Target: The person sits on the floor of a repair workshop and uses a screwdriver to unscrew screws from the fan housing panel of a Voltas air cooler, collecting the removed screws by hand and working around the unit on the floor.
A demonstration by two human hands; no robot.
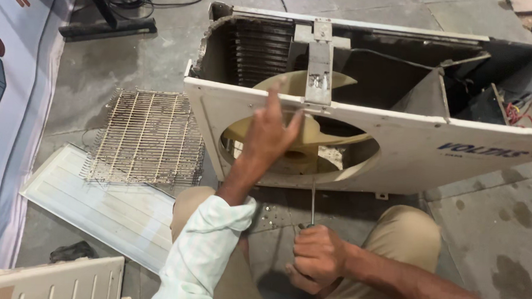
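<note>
The left hand [270,135], near the middle of the frame, is spread with its fingers apart, laid against the top edge of the white front panel [407,150] and over the round opening, just in front of the cream fan blade [302,130]; it grips nothing. The right hand [315,257], low in the centre between the knees, is clamped shut round the handle of a screwdriver [312,201] whose thin shaft points up toward the lower rim of the opening.

The casing [369,59] of this air-conditioner unit lies open across the upper right of the frame, with a metal bracket [319,66] running down from its top edge to the fan hub, and red wires [519,111] at the far right.

As I judge it, the bare fingers sit close to thin sheet-metal edges and could be cut if the hand slides. The panel looks loose enough to tip forward onto the knees. The screwdriver tip could slip off and jab the left wrist above it. Small screws [270,210] lie on the floor below the panel and could scatter.

A blue printed label [484,150] sits on the panel at right, slanted. At the left edge a white banner [8,99] carries coloured graphics. A rusty wire grille [145,138] lies on a white ribbed cover [99,205] at left
</note>
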